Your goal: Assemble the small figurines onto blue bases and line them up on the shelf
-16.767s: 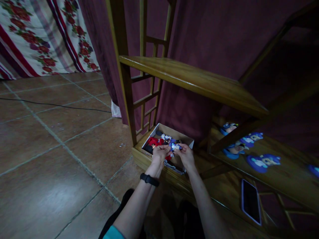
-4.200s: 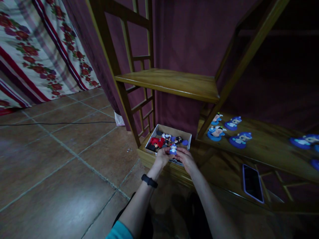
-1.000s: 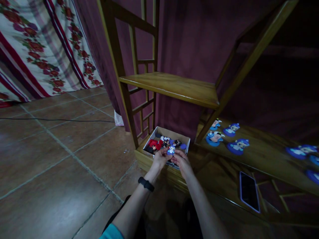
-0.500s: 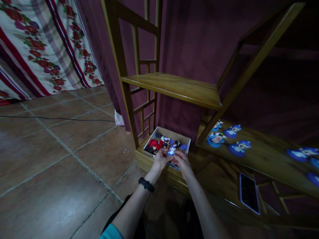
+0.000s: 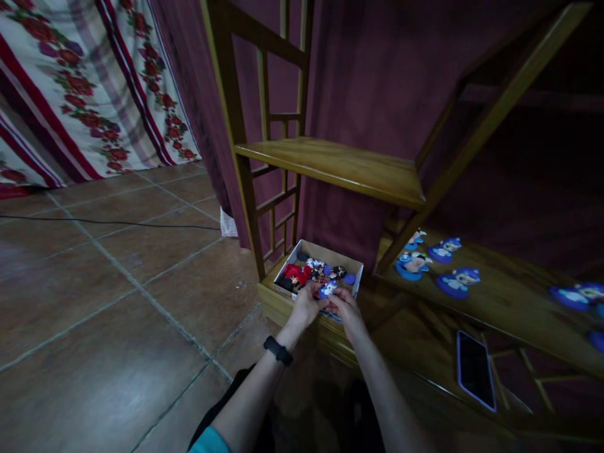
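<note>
Between my fingertips is a small blue-and-white figurine (image 5: 328,289) on a blue-purple base. My left hand (image 5: 306,306) grips it from the left, closed in a pinch. From the right, my right hand (image 5: 345,306) pinches it too. Both hands are over the near edge of a shallow cardboard box (image 5: 352,257). Inside the box lie a red figure (image 5: 297,274), several black, white and dark small figures, and a purple round base (image 5: 350,279). My hands hide the box's near side in part.
The box stands on the low level of a wooden shelf unit (image 5: 330,170). To the right, several blue-based figurines (image 5: 457,281) stand on a shelf board. A phone or tablet (image 5: 475,369) lies below them. A dark cable (image 5: 113,222) crosses the tiled floor at left.
The figurine has tilted slightly between my fingers, which still hold it over the box. The whole view has shifted a little, so the scene sits slightly further right.
</note>
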A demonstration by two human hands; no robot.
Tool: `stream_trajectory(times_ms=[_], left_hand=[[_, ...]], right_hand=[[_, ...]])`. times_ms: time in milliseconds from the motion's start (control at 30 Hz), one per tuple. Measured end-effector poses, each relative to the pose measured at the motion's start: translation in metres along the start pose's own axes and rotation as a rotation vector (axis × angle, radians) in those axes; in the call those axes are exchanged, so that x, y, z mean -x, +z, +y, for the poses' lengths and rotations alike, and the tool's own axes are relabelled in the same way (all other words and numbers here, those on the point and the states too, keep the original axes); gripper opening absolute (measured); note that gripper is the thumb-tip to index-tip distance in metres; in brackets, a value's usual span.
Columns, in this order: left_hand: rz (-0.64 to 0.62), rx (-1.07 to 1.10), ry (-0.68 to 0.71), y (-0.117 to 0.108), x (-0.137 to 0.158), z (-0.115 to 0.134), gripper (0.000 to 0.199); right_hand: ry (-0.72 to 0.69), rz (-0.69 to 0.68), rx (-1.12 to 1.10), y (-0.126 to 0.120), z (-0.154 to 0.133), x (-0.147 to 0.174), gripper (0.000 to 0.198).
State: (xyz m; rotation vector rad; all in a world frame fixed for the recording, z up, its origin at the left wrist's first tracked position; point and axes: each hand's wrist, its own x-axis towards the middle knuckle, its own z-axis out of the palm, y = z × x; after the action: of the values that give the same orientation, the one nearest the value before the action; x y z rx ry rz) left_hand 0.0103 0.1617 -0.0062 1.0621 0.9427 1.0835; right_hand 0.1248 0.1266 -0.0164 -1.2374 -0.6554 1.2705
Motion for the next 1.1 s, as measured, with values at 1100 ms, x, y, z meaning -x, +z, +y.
stream_trajectory(times_ms=[1100], left_hand=[[-0.109,0.078,-0.022,0.012,0.006,0.015,0.034]], right_hand=[[0.001,-0.074,-0.201,-0.004,-0.005,-0.001,0.037]])
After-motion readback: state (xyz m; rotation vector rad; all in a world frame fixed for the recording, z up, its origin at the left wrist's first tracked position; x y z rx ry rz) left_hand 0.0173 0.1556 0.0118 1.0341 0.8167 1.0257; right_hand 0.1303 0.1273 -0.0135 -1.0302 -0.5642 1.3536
